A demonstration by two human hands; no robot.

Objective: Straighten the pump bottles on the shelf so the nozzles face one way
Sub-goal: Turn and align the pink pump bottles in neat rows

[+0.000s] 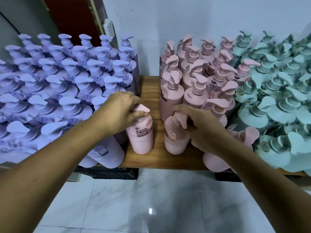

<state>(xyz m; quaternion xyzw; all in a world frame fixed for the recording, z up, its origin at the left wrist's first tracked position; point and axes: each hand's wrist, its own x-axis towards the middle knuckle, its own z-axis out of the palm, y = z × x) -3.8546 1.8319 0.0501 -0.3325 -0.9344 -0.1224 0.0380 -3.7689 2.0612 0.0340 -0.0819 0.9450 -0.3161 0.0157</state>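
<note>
Reaching in over a pale tiled floor, both forearms come from the bottom corners toward the front edge of a wooden shelf, which sits on dark crates.

Just behind that edge two pink bottles stand upright in a bare strip of wood, apart from each other with a narrow gap between them. The left hand grips the left pink bottle at the pump, fingers curled round the neck under its nozzle, which points right. The right hand holds the right pink bottle the same way, fingers wrapped round the pump from the right side; its nozzle hangs toward the viewer.

To the left, purple bottles crowd the shelf right up to the front edge, touching the left pink bottle's side. Under the right forearm another pink bottle stands at the edge. Teal bottles pack the right side to the front.

Farther back the bare strip runs on as an open lane between the purple block and a tight block of pink bottles, whose nozzles point several ways. The purple nozzles mostly point right.

Behind everything stands a white wall with a socket at its left edge.
</note>
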